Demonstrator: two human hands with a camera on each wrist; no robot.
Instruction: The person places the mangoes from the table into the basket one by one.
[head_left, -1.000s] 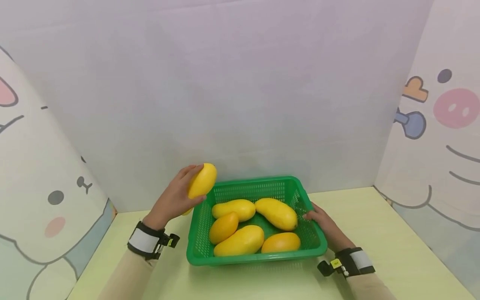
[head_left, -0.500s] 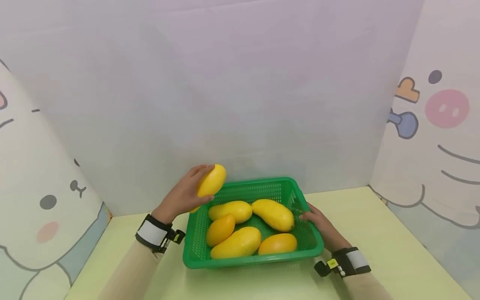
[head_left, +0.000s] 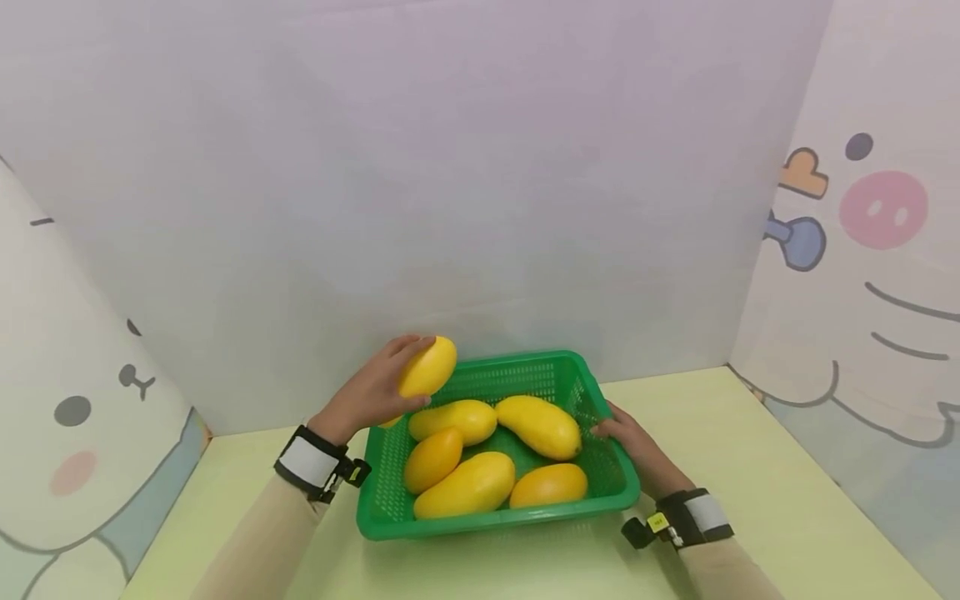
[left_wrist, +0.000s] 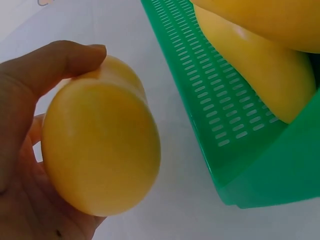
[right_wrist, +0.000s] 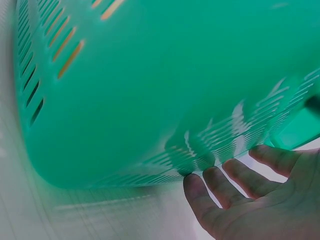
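Observation:
My left hand (head_left: pixel 375 386) holds a long yellow fruit (head_left: pixel 430 367), like a mango or papaya, thumb on one side and fingers round the other. It overlaps the back left corner of a green slotted plastic basket (head_left: pixel 495 522). In the left wrist view the held fruit (left_wrist: pixel 102 150) hangs beside the basket's wall (left_wrist: pixel 200 110), blunt end toward the camera. My right hand (head_left: pixel 645 450) grips the basket's right rim, thumb over the inside. The right wrist view shows the fingers (right_wrist: pixel 235 180) with their tips at the slotted outer side.
Inside the basket lie several more fruits: long yellow ones such as the one at the right (head_left: pixel 540 427), and shorter orange-yellow ones such as the front right one (head_left: pixel 549 485). The pale table (head_left: pixel 720 433) meets a white cloth backdrop (head_left: pixel 525 208), with cartoon-printed panels (head_left: pixel 885 333) at both sides.
My left hand has moved right with the yellow fruit, from beside the basket to over its back left corner. The right hand keeps its grip. The head view has shifted slightly.

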